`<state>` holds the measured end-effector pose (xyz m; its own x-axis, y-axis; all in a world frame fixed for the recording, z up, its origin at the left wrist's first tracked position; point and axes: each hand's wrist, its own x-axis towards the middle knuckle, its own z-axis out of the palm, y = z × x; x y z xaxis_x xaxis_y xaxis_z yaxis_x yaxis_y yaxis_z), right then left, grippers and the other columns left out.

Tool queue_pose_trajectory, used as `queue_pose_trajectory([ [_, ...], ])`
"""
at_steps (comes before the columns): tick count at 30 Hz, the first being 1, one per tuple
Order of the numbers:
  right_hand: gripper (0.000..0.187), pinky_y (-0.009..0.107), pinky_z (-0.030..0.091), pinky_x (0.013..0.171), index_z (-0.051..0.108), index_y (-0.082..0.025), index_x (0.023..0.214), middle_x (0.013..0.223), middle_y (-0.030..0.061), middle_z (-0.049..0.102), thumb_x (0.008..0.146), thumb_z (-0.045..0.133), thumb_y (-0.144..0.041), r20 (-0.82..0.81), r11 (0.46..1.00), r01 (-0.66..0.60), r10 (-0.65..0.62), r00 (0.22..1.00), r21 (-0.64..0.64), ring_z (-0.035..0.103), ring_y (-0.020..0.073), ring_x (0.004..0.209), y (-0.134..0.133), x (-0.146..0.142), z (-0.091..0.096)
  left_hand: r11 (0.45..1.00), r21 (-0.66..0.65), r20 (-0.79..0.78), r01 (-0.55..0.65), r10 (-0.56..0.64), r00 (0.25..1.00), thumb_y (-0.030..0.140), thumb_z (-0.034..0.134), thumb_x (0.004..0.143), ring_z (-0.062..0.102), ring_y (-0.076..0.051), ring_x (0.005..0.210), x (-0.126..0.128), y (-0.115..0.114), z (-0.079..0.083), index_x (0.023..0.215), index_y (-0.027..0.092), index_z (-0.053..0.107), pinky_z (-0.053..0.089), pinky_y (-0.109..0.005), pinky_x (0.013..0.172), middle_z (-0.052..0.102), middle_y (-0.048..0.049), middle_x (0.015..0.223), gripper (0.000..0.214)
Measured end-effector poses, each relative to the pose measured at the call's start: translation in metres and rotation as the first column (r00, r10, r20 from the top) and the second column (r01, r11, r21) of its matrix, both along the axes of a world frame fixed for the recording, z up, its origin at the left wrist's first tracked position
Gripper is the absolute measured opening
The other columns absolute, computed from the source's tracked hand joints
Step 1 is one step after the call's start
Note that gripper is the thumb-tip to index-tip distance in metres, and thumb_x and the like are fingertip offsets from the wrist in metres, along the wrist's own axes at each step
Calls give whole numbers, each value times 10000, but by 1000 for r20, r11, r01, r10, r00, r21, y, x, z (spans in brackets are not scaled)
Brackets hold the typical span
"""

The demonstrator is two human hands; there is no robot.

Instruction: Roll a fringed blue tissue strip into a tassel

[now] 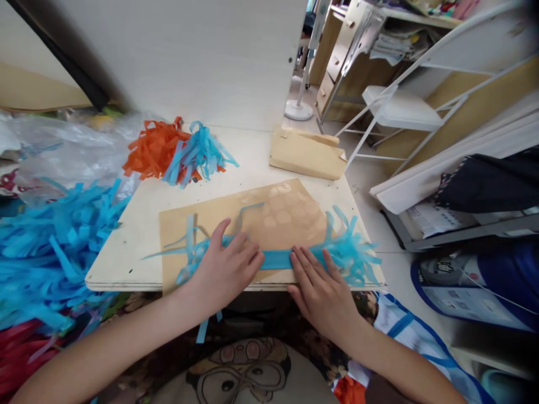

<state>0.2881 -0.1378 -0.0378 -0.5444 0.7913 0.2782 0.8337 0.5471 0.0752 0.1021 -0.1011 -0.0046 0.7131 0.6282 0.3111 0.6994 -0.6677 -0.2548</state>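
Note:
A blue tissue-paper tassel (277,260) lies across a brown paper sheet (197,216), near the front edge of the white board table (122,247). Its middle is a flat folded band, and cut fringes spread out at both ends. My left hand (229,266) rests on the band's left part, fingers stretched out and thumb raised. On the right part, my right hand (318,280) lies flat with its fingers extended, close to the right fringe. Pale round marks show on the brown sheet beyond the band.
Behind lie an orange tassel (155,147) and a light blue tassel (200,151). A folded brown paper packet (307,154) sits at the back right. Heaped blue fringe (54,241) and clear plastic bags (76,146) are at the left. A white folding chair (400,109) stands farther right.

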Motion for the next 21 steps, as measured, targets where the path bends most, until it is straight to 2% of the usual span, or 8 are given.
queue_pose_trajectory([
  [3,373,442,154,972,452,-100,1142,1200,121,408,862,269,-265,25,999,38,-38,999,27,312,211,1139,-4,6,-1,994,36,6,101,-102,995,88,380,776,494,-173,799,0,-3,-3,802,174,557,261,-465,857,595,19,798,198],
  [6,325,516,153,933,458,-170,1136,1197,148,401,839,347,-241,31,998,25,-27,999,63,308,250,1136,-7,2,-3,986,14,11,165,-165,986,118,406,766,491,-168,786,3,-7,-7,796,151,563,278,-424,856,596,4,758,164],
  [10,262,515,163,924,536,-126,1021,1144,125,459,820,371,-160,4,987,-37,37,999,156,370,254,1073,-10,-7,0,989,-26,61,147,-145,988,234,468,749,496,-175,723,5,-13,-9,711,170,560,313,-393,791,575,10,650,118],
  [13,248,428,235,900,581,-131,919,922,47,576,827,351,-126,-55,977,-84,96,994,195,469,189,894,-11,-12,5,989,-20,93,144,-141,986,165,500,714,490,-161,670,6,-19,-10,666,172,554,326,-351,732,563,24,624,72],
  [17,229,363,285,808,593,-152,853,759,15,575,822,367,-131,-92,981,-100,116,989,169,471,163,762,-10,-13,7,994,-79,155,79,-66,986,155,521,693,470,-150,597,6,-22,-11,629,175,548,321,-317,649,537,28,575,73],
  [21,198,335,284,751,581,-160,720,665,11,548,807,405,-140,-97,995,-21,31,995,99,450,151,689,-4,-6,10,994,-107,156,-26,43,987,157,515,703,470,-157,582,2,-20,-11,603,172,546,309,-311,621,532,10,554,106],
])
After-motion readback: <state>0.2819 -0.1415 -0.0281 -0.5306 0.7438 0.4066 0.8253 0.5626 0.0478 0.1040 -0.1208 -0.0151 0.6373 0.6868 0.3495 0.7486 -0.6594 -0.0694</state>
